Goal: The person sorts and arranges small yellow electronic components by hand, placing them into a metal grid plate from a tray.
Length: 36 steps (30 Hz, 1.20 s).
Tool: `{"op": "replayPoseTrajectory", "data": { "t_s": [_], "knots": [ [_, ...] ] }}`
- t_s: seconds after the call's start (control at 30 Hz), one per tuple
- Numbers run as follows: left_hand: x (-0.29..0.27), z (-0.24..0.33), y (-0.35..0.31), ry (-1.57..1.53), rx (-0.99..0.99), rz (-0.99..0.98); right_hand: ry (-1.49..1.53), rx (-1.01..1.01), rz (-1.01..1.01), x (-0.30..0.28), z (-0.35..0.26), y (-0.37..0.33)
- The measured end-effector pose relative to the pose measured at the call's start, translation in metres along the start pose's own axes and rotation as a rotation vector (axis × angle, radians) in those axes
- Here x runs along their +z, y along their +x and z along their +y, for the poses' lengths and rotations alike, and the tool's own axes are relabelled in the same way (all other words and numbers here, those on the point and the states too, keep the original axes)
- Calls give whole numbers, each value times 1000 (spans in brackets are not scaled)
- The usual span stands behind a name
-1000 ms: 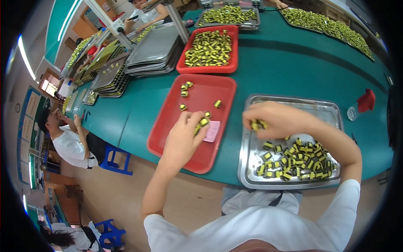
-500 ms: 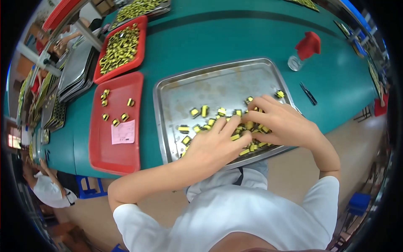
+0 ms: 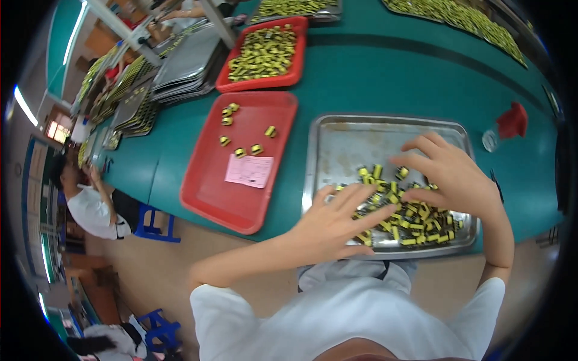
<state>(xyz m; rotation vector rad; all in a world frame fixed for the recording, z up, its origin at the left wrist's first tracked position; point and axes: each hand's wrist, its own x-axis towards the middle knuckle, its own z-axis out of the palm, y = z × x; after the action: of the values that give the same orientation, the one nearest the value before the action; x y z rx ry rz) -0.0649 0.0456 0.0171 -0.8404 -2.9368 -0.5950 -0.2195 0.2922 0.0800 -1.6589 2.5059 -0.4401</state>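
Head view: the yellow-and-black parts (image 3: 415, 212) are lying in a loose pile toward the near side of the steel tray (image 3: 355, 141). Half a second ago you were working both hands close together in that pile; now you are holding them apart over it, so you are probably carrying nothing at this instant. Your left hand (image 3: 334, 222) is spreading its fingers, palm down, over the pile's left side, seemingly pinching no part. Your right hand (image 3: 454, 174) is arching over the far right side, thumb and fingers parted; one part is showing in the gap between them, apparently ungripped. Whether your fingertips are touching any parts, the view is not telling you.

Left of the steel tray, a red tray (image 3: 229, 186) is holding seven parts beyond a pink slip (image 3: 250, 170), one more than were lying there a second ago. Farther off, a second red tray (image 3: 259, 85) is holding a heap. To your right, a red cloth (image 3: 512, 120) is showing beside a clear glass (image 3: 489, 141) on the green table (image 3: 373, 72).
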Motion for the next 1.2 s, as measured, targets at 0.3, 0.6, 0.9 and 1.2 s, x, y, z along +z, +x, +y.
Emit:
{"op": "replayPoseTrajectory", "data": {
  "t_s": [0.3, 0.6, 0.9, 1.2],
  "knots": [
    [-74, -84, -63, 55, -347, 398, -8, -327, 48, 70, -9, 200],
    [-61, -241, -120, 292, -844, 194, -129, -291, -118, 148, -50, 296],
    [-63, -300, -69, 318, -697, 283, -20, -298, -48, 185, -75, 321],
    [-47, -310, -45, 413, -724, 293, -82, -292, -199, 158, -68, 290]
  ]
}}
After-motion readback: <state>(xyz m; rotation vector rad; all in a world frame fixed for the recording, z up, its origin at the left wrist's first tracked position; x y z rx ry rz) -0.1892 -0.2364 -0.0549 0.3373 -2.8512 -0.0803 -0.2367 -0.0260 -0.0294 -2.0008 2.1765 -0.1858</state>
